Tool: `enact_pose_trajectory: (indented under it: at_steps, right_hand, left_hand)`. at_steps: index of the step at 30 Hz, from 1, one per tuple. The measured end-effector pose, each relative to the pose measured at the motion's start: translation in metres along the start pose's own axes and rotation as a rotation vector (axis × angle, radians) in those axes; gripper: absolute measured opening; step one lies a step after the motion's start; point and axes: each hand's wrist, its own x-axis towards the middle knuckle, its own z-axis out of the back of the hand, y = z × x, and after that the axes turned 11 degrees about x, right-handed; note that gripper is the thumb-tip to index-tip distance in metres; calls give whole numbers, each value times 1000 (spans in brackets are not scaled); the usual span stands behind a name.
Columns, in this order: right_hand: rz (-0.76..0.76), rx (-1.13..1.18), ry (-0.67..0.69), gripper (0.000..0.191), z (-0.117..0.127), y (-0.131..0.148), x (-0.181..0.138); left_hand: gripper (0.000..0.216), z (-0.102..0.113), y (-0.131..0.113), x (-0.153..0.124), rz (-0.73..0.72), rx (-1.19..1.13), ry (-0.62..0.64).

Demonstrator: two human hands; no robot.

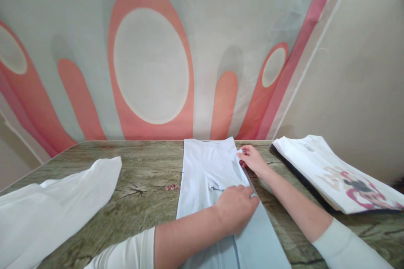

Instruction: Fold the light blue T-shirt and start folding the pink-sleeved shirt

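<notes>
A pair of pale blue-white pants lies flat on the table, waistband toward the far edge and legs running toward me. My right hand pinches the right side edge below the waistband, lifting a small flap of cloth. Across the legs reaches my left hand, its fingers closed at the outer edge of the right leg, with a bit of fabric showing between them. My left forearm hides part of the left leg, and the lower ends of the legs run out of view.
On the right of the wood-patterned table lies a stack of folded shirts, the top one white with a printed figure. A loose white garment spreads over the left side. Behind the table hangs a grey and coral backdrop.
</notes>
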Motion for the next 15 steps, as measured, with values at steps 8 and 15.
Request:
enact_pose_trajectory:
  at_steps: [8,15]
  right_hand:
    - [74,21,168,11,2,0,0]
    - [540,-518,323,32,11,-2,0]
  left_hand:
    - [14,13,-2,-1,-50,-67,17]
    - [54,-3,8,-2,68,-103,-11]
